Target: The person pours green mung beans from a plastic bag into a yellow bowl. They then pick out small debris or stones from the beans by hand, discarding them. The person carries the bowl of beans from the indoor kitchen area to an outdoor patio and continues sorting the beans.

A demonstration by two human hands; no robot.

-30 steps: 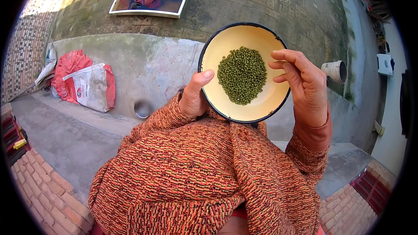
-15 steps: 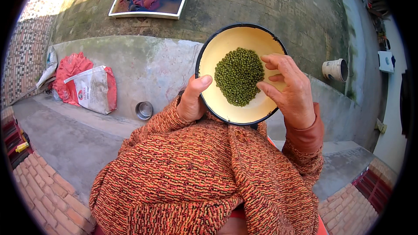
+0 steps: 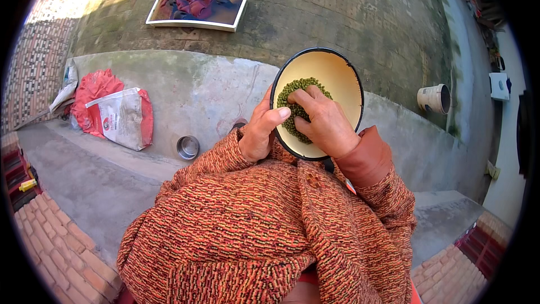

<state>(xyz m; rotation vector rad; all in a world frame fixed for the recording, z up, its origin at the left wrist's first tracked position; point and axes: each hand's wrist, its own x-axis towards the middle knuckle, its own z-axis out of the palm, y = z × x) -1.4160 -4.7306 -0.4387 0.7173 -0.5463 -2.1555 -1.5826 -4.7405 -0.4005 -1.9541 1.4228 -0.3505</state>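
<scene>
A cream enamel bowl (image 3: 344,93) with a dark rim is tilted in front of my body, its left side lower. My left hand (image 3: 262,128) is closed on the bowl's left rim, thumb over the edge and fingers hidden beneath. Green mung beans (image 3: 292,126) lie heaped toward the left side of the bowl. My right hand (image 3: 323,121) reaches in from the right with curled fingers among the mung beans; the fingertips are partly hidden by the beans.
A white basin (image 3: 239,11) with wet cloth stands on the paving ahead. Red and white sacks (image 3: 121,115) lie at the left near a small metal bowl (image 3: 188,147). A dirty white bucket (image 3: 432,99) lies on its side at the right.
My right hand has moved left and down into the mung beans, its fingers curling. The bowl has tilted left, and the beans have slid toward that side.
</scene>
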